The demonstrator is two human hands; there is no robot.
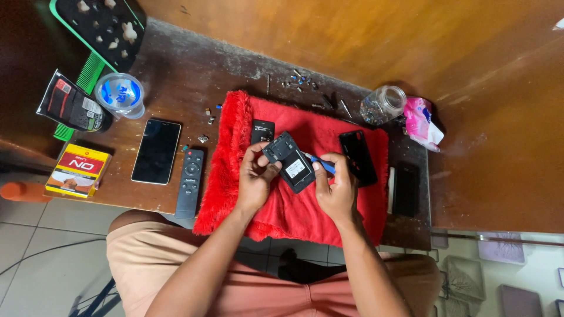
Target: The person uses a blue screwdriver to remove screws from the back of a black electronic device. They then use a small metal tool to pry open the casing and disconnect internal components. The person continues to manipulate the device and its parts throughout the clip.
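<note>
A worn wooden tabletop (194, 82) carries a red fluffy cloth (305, 217) at centre. Above the cloth, the left hand (254, 179) grips an opened black phone (289, 161) at its nine o'clock edge; the right hand (336, 191), at four o'clock of the phone, pinches a blue screwdriver (322, 164) whose tip touches it. A black back cover (358, 157) lies at three o'clock.

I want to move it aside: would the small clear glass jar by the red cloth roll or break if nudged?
The small clear glass jar lies on its side, so it would probably roll. Being glass near the wooden table's edge, it looks breakable. Its small contents may spill.
</note>
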